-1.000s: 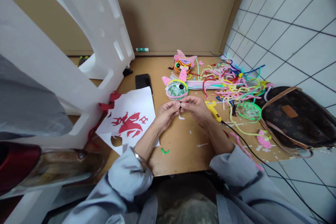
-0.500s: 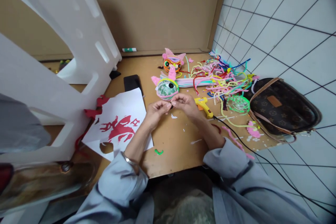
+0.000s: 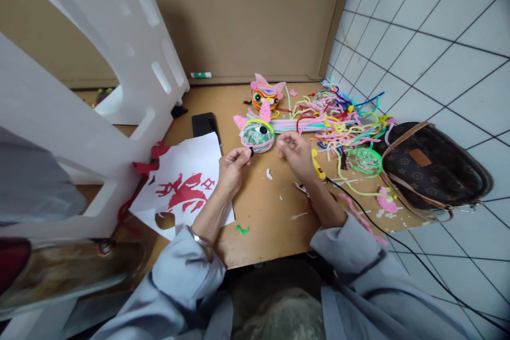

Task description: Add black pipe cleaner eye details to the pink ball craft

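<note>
My left hand (image 3: 233,166) is pinched shut on a small black piece, just left of a green ball wrapped in pink and yellow pipe cleaners (image 3: 257,134) with pink ears and one black eye. My right hand (image 3: 294,151) is curled shut just right of the ball; what its fingers hold I cannot make out. A yellow glue gun (image 3: 317,167) lies beside my right wrist, partly hidden by it.
A finished orange and pink pipe-cleaner figure (image 3: 264,95) stands behind the ball. Loose pipe cleaners (image 3: 338,117) lie at the right, with a green net ball (image 3: 364,160) and a brown handbag (image 3: 432,170). A phone (image 3: 205,125) and a red paper cut-out (image 3: 183,186) lie left. White foam frame (image 3: 99,90) stands at left.
My hands were together in front of the ball; now they have parted, the left moving left with a small black piece and the right moving right.
</note>
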The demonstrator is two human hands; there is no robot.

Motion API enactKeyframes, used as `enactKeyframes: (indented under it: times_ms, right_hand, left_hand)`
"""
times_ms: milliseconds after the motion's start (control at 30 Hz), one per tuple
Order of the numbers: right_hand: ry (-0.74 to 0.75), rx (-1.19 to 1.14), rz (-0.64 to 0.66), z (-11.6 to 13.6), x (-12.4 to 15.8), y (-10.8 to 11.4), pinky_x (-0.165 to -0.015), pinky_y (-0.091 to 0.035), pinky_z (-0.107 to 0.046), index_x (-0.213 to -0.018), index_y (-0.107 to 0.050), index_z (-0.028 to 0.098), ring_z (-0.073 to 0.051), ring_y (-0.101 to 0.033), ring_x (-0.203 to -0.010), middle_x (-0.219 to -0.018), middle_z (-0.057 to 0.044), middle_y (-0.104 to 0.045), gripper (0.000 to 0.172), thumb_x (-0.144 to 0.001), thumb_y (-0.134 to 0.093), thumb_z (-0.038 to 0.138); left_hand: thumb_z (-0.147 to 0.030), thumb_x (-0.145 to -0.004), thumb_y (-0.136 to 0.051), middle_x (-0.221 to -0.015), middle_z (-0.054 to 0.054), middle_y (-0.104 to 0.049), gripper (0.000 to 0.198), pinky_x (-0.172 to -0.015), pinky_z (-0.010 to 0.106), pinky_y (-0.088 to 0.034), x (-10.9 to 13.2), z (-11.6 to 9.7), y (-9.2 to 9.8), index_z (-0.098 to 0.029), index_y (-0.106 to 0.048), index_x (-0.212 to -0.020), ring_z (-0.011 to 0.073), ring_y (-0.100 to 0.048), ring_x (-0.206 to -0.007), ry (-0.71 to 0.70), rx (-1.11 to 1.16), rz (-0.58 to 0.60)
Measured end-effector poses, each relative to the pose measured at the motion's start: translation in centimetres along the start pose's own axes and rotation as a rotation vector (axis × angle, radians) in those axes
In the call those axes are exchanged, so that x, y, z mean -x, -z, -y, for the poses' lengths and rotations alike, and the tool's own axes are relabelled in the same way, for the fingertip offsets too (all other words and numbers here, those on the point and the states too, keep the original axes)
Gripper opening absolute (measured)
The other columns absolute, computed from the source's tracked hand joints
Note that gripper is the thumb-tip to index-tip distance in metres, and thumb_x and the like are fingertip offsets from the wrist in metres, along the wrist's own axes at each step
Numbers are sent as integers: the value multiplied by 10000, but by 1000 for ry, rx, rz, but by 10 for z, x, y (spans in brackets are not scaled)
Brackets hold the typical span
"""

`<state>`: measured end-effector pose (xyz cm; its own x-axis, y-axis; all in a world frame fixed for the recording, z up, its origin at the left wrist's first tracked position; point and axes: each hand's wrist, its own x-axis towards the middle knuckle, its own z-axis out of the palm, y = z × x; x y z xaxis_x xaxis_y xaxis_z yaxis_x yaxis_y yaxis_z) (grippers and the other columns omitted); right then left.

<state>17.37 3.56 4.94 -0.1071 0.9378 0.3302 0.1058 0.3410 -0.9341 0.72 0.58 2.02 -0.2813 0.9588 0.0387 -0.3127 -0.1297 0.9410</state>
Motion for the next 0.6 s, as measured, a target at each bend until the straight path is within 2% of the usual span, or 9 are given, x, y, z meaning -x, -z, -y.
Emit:
enactKeyframes:
  times_ms: [100, 167, 200, 267, 333, 467, 600]
  right_hand:
    - [19, 397, -244, 5, -4, 17, -573, -390, -249, -852, -567, 188, -122, -500, -533, -597, 40, -519, 197, -882, -478, 360]
    - [-25, 766, -323, 9, -3, 26, -660, -422, -290, -896, -599, 169, -172, -582, -645, -681, -14, -603, 205, -887, -516, 356]
    - [-63, 936, -311, 10, -2, 29, -698, -434, -314, -932, -612, 154, -208, -619, -726, -768, -60, -648, 232, -882, -542, 369]
    - [-174, 1204, -208, 10, 3, 33, -742, -452, -362, -1007, -622, 110, -282, -651, -863, -937, -164, -677, 348, -869, -571, 426]
    - [-308, 1355, -96, 8, 9, 37, -751, -468, -402, -1055, -619, 58, -334, -658, -915, -989, -232, -670, 488, -853, -575, 499]
    - [-483, 1433, 3, 0, 16, 43, -742, -491, -423, -1072, -638, 39, -355, -661, -938, -981, -248, -680, 641, -783, -597, 610]
    - [-495, 1434, 52, -7, 17, 46, -751, -492, -407, -1013, -670, 73, -337, -666, -934, -991, -219, -687, 522, -791, -577, 536]
  left_hand:
    - [-398, -603, -775, -554, -33, -535, 277, -608, 236, -371, 0, 2, 0, -150, -656, -634, 82, -428, -552, -106, -117, -50]
    - [-396, -636, -749, -575, -28, -552, 264, -622, 240, -381, 2, 2, -1, -148, -658, -639, 88, -439, -568, -162, -194, -55]
    - [-394, -649, -738, -588, -25, -561, 260, -624, 241, -384, 3, 2, -1, -147, -660, -646, 91, -446, -575, -179, -223, -55]
    - [-392, -672, -719, -605, -19, -572, 254, -624, 240, -386, 5, 1, -2, -144, -664, -664, 96, -456, -588, -197, -265, -54]
    - [-397, -687, -706, -606, -18, -569, 257, -622, 240, -384, 6, 2, -1, -144, -661, -671, 100, -457, -593, -208, -284, -63]
    - [-407, -696, -697, -613, -18, -563, 265, -626, 242, -374, 4, 4, -1, -146, -656, -687, 101, -449, -591, -214, -255, -55]
    - [-395, -673, -718, -586, -29, -536, 257, -611, 239, -354, 1, 5, -1, -150, -642, -668, 91, -429, -570, -180, -184, -41]
